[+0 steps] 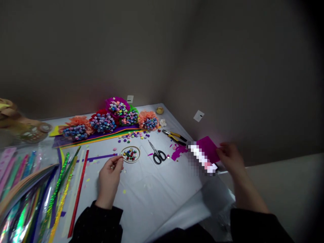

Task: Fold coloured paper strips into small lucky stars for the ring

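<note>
Left hand [110, 179] beside star-filled ring [130, 154], right hand [229, 158] gripping magenta paper [207, 149]

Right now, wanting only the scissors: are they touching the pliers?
Apart: the head view shows a plain gap between the black-handled scissors and the yellow-handled pliers.

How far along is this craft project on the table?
Several star bunches set in paper flowers look finished. In hand: the left hand pinches something small at a ring of stars, and the right hand is at a magenta sheet. Left: loose stars lie scattered, and shiny paper strips sit in a pile, apparently unused.
</note>
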`<state>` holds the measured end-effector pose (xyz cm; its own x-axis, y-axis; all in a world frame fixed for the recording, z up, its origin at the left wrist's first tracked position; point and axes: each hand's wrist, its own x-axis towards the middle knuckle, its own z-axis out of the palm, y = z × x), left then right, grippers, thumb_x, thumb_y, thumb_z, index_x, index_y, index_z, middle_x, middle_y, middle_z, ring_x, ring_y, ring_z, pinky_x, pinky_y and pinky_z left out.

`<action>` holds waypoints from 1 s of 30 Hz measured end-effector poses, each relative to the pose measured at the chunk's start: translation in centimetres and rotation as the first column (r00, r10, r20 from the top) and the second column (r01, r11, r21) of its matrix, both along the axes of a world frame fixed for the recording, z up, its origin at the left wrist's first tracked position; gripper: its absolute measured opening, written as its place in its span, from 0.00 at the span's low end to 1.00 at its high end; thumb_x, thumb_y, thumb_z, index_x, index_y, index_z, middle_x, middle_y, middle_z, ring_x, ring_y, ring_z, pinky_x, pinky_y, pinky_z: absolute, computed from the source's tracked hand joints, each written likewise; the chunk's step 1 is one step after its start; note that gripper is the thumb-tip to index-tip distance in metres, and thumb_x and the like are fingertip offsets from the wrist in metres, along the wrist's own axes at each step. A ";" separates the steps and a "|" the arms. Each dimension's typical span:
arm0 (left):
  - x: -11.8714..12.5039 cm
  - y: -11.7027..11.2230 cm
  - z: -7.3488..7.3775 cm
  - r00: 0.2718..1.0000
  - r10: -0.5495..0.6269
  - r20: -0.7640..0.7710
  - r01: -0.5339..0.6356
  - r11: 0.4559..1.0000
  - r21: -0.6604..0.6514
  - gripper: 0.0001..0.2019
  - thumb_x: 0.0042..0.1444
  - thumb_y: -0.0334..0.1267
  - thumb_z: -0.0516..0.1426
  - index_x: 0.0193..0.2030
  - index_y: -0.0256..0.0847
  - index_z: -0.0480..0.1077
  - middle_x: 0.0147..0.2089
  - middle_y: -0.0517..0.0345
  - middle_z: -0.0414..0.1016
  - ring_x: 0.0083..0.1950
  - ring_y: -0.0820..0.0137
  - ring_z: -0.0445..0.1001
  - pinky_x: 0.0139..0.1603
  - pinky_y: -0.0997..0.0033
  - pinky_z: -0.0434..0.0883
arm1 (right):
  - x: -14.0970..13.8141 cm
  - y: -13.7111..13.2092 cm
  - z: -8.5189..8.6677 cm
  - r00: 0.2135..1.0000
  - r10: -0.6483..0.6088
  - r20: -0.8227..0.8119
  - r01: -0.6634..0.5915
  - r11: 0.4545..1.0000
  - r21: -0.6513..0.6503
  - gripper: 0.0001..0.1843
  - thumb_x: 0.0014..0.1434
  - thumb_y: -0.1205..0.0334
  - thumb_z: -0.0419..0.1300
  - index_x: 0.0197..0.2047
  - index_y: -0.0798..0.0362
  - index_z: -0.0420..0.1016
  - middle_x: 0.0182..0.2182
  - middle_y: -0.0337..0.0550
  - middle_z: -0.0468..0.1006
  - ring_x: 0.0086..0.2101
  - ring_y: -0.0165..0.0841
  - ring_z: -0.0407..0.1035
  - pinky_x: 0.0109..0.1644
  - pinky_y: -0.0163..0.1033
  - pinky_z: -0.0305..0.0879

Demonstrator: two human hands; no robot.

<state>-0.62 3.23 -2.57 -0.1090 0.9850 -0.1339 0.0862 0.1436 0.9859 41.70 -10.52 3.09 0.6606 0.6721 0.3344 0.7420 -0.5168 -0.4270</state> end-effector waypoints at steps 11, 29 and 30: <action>0.1 0.1 0.0 1.000 0.010 0.000 -0.010 1.000 -0.015 0.18 0.45 0.49 0.60 0.38 0.38 0.72 0.29 0.59 0.71 0.27 0.73 0.68 0.27 0.75 0.66 | -5.9 -1.3 -4.5 0.863 0.353 0.361 -0.166 0.874 -0.456 0.11 0.56 0.65 0.53 0.40 0.58 0.74 0.37 0.50 0.76 0.39 0.40 0.66 0.45 0.40 0.59; -0.2 0.0 -0.2 1.000 0.004 -0.031 -0.003 1.000 0.003 0.19 0.46 0.50 0.60 0.39 0.38 0.72 0.30 0.58 0.73 0.28 0.72 0.69 0.28 0.75 0.67 | -6.1 1.4 -5.6 0.857 0.258 0.447 -0.025 0.886 -0.463 0.11 0.59 0.67 0.49 0.36 0.59 0.72 0.32 0.52 0.76 0.34 0.40 0.69 0.38 0.41 0.58; -0.2 0.0 -0.1 0.999 0.004 -0.034 -0.004 1.000 0.004 0.19 0.46 0.50 0.60 0.39 0.38 0.72 0.30 0.57 0.73 0.28 0.72 0.69 0.28 0.74 0.67 | -6.1 1.5 -5.7 0.856 0.255 0.449 -0.021 0.886 -0.464 0.11 0.59 0.66 0.48 0.37 0.59 0.72 0.31 0.52 0.76 0.34 0.40 0.69 0.38 0.41 0.58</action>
